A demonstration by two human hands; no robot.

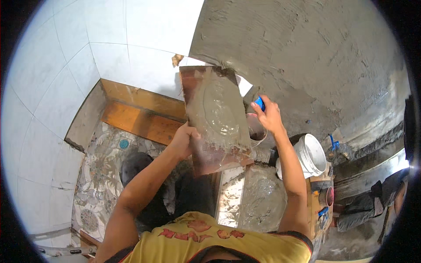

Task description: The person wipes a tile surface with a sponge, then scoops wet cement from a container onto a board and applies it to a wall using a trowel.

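My left hand (182, 141) is closed on the left edge of a brown rectangular board (202, 160), its thumb on top. Wet grey mortar (219, 103) is spread over most of the board, shiny in the middle. To the right of the board, my right hand (271, 117) grips the blue handle (259, 103) of what looks like a trowel. Its blade hardly stands out against the grey wall. Fresh mortar covers the wall (289, 61) ahead of my right hand, with ridges in its surface. The board partly hides a bucket (258, 131) behind it.
White tiles (149, 26) cover the wall at left, above an orange-brown wooden ledge (140, 125). A white bucket (313, 153) stands right of my forearm, near a blue tap (334, 143). A reddish container (326, 196) sits below. Another person's leg (359, 215) shows at far right.
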